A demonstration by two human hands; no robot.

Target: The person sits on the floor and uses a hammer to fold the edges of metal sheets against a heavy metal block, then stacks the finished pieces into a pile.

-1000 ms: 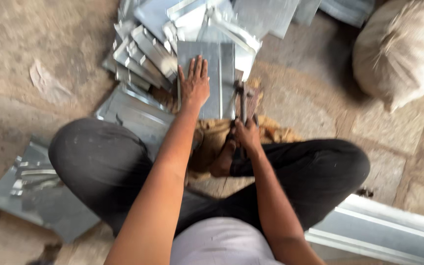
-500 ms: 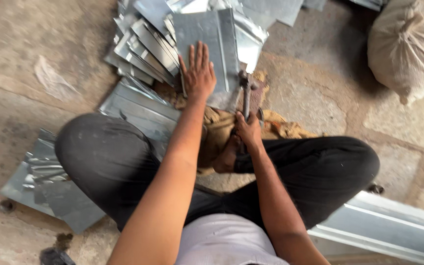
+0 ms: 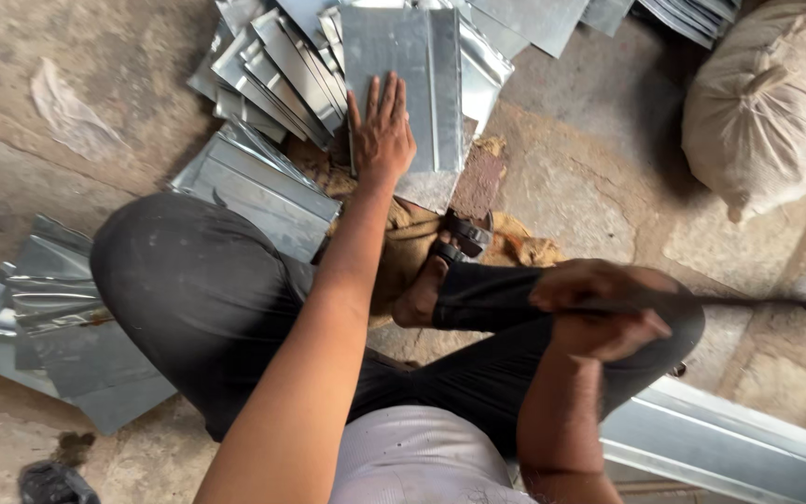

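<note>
Clenched in a fist, the right hand (image 3: 599, 313) grips a thin dark handle (image 3: 757, 303) that runs off to the right; it is blurred, and what sits at its far end cannot be told. That hand hangs above the right knee of the person, who sits cross-legged on the ground in dark trousers (image 3: 188, 308). Beside the right thigh lies a long pale metal channel (image 3: 720, 443), and to the left of the left knee a few crumpled sheets (image 3: 48, 317) rest on the floor

Between the legs a sandalled foot (image 3: 445, 257) rests on a piece of brown sacking (image 3: 412, 233). Just past it the left hand (image 3: 382, 135) lies flat, fingers spread and pressing down, on a folded rectangular metal sheet (image 3: 422, 75). This sheet sits on a dark block (image 3: 479, 182) in front of the foot, with its near edge close to the sacking

Around and under that sheet a heap of similar folded metal pieces (image 3: 272, 65) fans out to the left and beyond. Further right, well apart from the heap, a bulging pale sack (image 3: 767, 112) stands on the stone floor (image 3: 590, 177)
</note>
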